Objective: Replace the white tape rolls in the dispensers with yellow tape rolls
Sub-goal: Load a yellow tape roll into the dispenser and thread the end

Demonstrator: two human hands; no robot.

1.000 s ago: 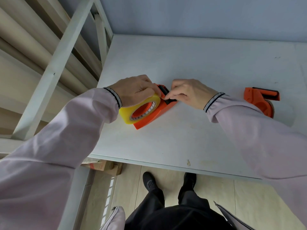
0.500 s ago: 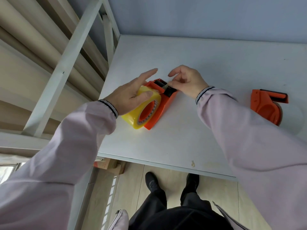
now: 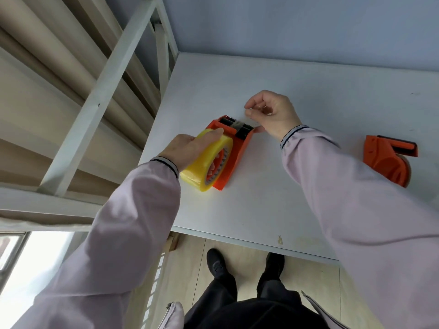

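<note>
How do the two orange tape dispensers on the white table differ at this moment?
The near orange plastic tape dispenser carries a yellow tape roll; the far orange plastic tape dispenser shows no yellow, only a pale roll edge. The left hand steadies the near one's roll and the right hand works at its cutter end; the far one is untouched. Both rest on the white table.

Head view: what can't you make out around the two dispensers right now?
- Far dispenser: its body hides the roll; colour unclear.
- Right hand: whether the pinched fingers hold tape is too fine to see.
- Yellow roll: the left hand covers its top.
</note>
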